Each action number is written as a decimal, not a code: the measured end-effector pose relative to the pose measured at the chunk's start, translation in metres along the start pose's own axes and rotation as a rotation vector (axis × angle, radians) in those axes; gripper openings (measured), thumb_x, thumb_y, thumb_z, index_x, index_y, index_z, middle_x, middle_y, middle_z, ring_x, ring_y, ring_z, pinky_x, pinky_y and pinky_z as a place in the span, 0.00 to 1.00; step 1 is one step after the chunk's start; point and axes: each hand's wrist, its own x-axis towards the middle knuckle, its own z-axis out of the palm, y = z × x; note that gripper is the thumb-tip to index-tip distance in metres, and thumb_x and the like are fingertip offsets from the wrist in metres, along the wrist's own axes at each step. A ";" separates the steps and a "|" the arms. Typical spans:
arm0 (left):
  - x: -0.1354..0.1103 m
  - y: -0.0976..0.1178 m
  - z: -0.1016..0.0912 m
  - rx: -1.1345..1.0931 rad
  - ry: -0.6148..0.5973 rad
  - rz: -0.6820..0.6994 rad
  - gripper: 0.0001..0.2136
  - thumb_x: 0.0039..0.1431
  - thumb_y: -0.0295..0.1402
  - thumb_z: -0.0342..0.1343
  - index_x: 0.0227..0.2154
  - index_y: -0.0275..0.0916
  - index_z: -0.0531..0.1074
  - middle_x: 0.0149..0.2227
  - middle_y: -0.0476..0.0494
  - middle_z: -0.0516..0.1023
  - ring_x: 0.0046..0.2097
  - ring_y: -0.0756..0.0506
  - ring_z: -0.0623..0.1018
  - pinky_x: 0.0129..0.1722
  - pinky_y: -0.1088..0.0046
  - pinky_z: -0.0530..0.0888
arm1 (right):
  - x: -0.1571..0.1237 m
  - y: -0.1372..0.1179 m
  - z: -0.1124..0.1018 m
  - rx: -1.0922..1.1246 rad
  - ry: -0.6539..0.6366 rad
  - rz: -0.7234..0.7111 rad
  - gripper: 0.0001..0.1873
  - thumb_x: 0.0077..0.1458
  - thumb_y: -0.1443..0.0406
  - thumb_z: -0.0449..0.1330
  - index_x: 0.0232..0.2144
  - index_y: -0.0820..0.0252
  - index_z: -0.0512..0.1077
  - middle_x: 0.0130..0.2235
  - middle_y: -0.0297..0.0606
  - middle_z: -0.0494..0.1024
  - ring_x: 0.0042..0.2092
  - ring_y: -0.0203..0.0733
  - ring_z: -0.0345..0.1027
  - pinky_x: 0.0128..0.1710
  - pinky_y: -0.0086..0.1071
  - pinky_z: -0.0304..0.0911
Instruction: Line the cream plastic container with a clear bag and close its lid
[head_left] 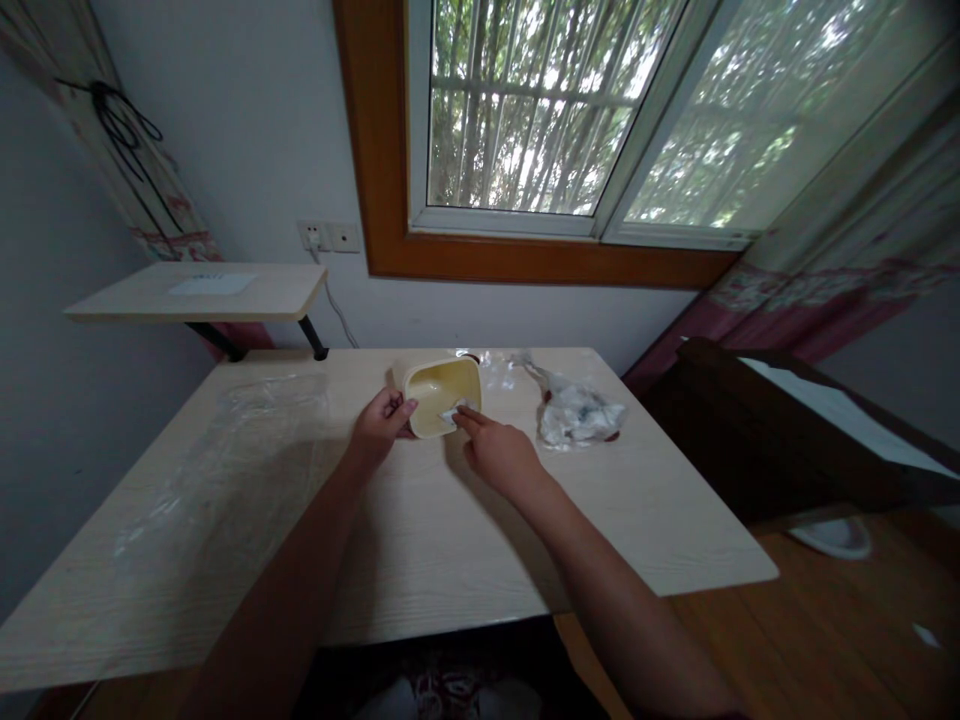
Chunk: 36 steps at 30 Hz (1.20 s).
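Observation:
A pale yellow bowl [439,383] with rounded corners is tilted toward me above the desk. My left hand [381,425] grips its left rim, thumb on the inside. At the bowl's lower right, my right hand [499,448] presses a small crumpled white tissue [454,411] against the inner wall with its fingers. Right of the bowl lies a clear plastic bag [577,412], bunched up, with contents I cannot make out. Another thin clear plastic sheet or bag [247,450] is spread flat on the left.
The light wooden desk [637,530] stands against the wall under a window. A small raised shelf [277,290] on dark legs is at the back left, near a wall socket [330,237] with a white cable. Dark furniture [720,430] stands on the right.

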 end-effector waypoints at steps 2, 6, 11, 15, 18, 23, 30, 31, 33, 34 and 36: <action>0.001 -0.001 0.000 -0.006 0.000 0.003 0.24 0.49 0.54 0.66 0.31 0.39 0.64 0.26 0.53 0.72 0.28 0.49 0.77 0.29 0.66 0.83 | 0.000 -0.002 0.002 -0.002 0.013 0.000 0.33 0.61 0.67 0.48 0.68 0.51 0.61 0.71 0.38 0.60 0.52 0.50 0.78 0.49 0.47 0.74; 0.000 -0.003 0.002 -0.011 -0.009 -0.003 0.24 0.49 0.53 0.66 0.31 0.40 0.64 0.26 0.53 0.72 0.27 0.49 0.76 0.28 0.67 0.82 | -0.001 -0.017 0.005 0.079 0.019 -0.080 0.32 0.62 0.65 0.49 0.68 0.53 0.62 0.71 0.38 0.61 0.54 0.50 0.77 0.51 0.45 0.74; -0.004 0.000 0.004 0.022 -0.005 0.004 0.23 0.49 0.53 0.66 0.30 0.40 0.65 0.24 0.54 0.70 0.26 0.51 0.74 0.26 0.73 0.80 | -0.003 -0.037 0.005 0.198 0.025 -0.167 0.31 0.63 0.64 0.50 0.68 0.56 0.62 0.69 0.40 0.64 0.57 0.48 0.74 0.56 0.40 0.70; -0.005 0.000 0.003 0.016 -0.015 0.009 0.22 0.51 0.53 0.65 0.30 0.40 0.64 0.25 0.54 0.70 0.27 0.50 0.75 0.28 0.71 0.81 | -0.002 -0.035 0.002 0.146 0.004 -0.144 0.31 0.64 0.64 0.48 0.68 0.52 0.61 0.70 0.39 0.63 0.55 0.49 0.76 0.53 0.44 0.72; -0.005 -0.001 0.003 -0.010 -0.033 0.003 0.22 0.52 0.52 0.65 0.31 0.40 0.64 0.27 0.53 0.72 0.30 0.49 0.77 0.29 0.68 0.82 | 0.000 -0.024 0.002 0.062 -0.019 -0.090 0.31 0.64 0.65 0.47 0.68 0.49 0.61 0.70 0.39 0.61 0.51 0.49 0.78 0.50 0.45 0.74; -0.005 0.000 0.003 -0.006 -0.020 0.006 0.22 0.51 0.52 0.66 0.30 0.40 0.64 0.27 0.53 0.70 0.29 0.49 0.76 0.29 0.66 0.83 | 0.004 -0.007 0.001 -0.037 0.003 0.023 0.30 0.63 0.67 0.47 0.67 0.50 0.63 0.71 0.39 0.60 0.48 0.50 0.80 0.47 0.46 0.75; -0.008 0.007 0.005 0.010 -0.002 0.004 0.23 0.50 0.53 0.66 0.30 0.39 0.65 0.26 0.53 0.70 0.28 0.49 0.76 0.28 0.68 0.82 | 0.003 -0.014 0.005 -0.001 0.010 0.000 0.32 0.62 0.67 0.49 0.68 0.54 0.61 0.71 0.42 0.60 0.50 0.51 0.79 0.47 0.45 0.75; -0.008 0.008 0.005 0.011 -0.006 0.000 0.23 0.50 0.53 0.66 0.30 0.39 0.65 0.26 0.53 0.71 0.29 0.49 0.76 0.28 0.68 0.82 | 0.002 -0.018 0.006 0.022 0.009 -0.019 0.32 0.62 0.66 0.49 0.68 0.55 0.61 0.71 0.42 0.60 0.51 0.51 0.78 0.48 0.45 0.75; -0.009 0.008 0.007 0.014 -0.015 -0.003 0.23 0.50 0.53 0.66 0.30 0.40 0.65 0.26 0.53 0.70 0.29 0.48 0.77 0.29 0.68 0.82 | 0.001 -0.026 0.007 0.086 0.005 -0.067 0.32 0.63 0.65 0.49 0.68 0.55 0.61 0.71 0.42 0.60 0.53 0.51 0.77 0.50 0.44 0.73; -0.009 0.007 0.007 0.019 -0.015 0.001 0.23 0.50 0.53 0.66 0.30 0.40 0.65 0.26 0.53 0.70 0.28 0.49 0.76 0.29 0.69 0.81 | 0.001 -0.029 0.007 0.126 0.003 -0.096 0.31 0.63 0.65 0.50 0.68 0.56 0.61 0.70 0.43 0.61 0.54 0.51 0.76 0.52 0.43 0.73; -0.009 0.007 0.008 0.034 -0.007 0.021 0.23 0.50 0.53 0.66 0.29 0.40 0.65 0.25 0.54 0.69 0.27 0.50 0.74 0.27 0.72 0.80 | 0.003 -0.035 0.008 0.212 0.008 -0.155 0.32 0.62 0.65 0.50 0.68 0.59 0.60 0.70 0.45 0.63 0.58 0.49 0.73 0.56 0.41 0.70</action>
